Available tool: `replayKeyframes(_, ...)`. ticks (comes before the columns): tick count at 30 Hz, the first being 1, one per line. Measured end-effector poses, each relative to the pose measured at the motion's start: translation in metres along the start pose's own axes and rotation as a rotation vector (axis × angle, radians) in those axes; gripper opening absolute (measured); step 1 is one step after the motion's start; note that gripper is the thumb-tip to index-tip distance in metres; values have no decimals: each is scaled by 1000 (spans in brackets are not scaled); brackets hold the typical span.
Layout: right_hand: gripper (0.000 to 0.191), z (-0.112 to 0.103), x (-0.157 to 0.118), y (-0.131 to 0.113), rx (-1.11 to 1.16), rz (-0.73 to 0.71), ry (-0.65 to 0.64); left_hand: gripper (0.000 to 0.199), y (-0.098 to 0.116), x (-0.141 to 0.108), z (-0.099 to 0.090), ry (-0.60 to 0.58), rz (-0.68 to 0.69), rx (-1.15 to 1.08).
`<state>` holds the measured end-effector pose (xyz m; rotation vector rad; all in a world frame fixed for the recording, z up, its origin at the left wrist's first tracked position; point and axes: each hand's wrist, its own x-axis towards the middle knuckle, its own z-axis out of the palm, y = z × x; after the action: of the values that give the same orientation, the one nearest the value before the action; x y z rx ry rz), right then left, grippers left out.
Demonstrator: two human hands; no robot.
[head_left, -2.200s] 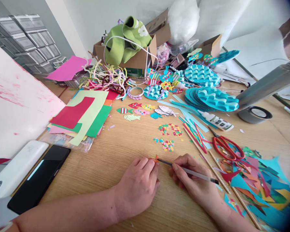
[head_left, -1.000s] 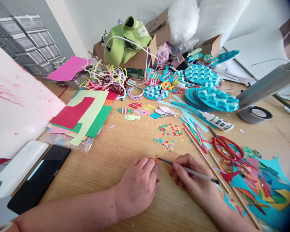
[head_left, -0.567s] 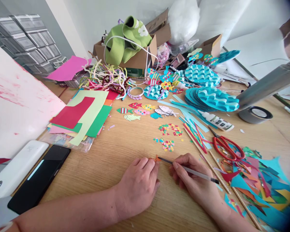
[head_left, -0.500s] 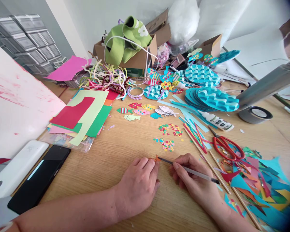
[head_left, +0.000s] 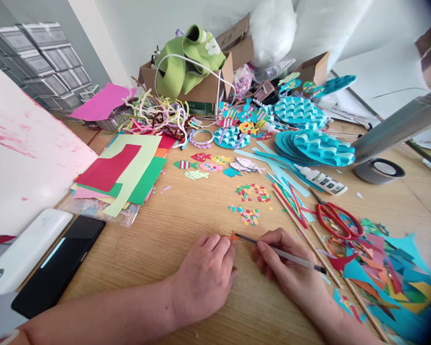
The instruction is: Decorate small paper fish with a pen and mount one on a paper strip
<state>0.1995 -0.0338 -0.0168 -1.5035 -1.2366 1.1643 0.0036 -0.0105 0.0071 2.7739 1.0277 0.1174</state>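
Low over the wooden table, my left hand [head_left: 211, 268] has its fingers curled together on a small orange paper cutout [head_left: 233, 235]. Only a forked orange tip of the cutout pokes out past the fingertips; the rest is hidden. My right hand [head_left: 285, 261] grips a pen [head_left: 290, 255] with a clear barrel and a dark tip. The pen's tip touches or nearly touches the orange paper. Just beyond the hands lie small paper dots [head_left: 249, 216] and confetti-like paper triangles [head_left: 253, 192]. Several decorated paper fish [head_left: 210, 166] lie farther back.
Red-handled scissors [head_left: 339, 220], wooden sticks [head_left: 362, 306] and paper scraps [head_left: 391, 273] lie to the right. A glue bottle [head_left: 321, 179] rests near stacked blue wavy discs [head_left: 319, 146]. Coloured paper sheets [head_left: 140, 182] and a phone [head_left: 59, 263] are on the left.
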Motion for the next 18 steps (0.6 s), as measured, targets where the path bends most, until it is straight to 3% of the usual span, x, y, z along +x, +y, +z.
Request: replayKeyframes(18,28,-1,0,1,25,-14,1,40,0,-2,0,10,12,-18)
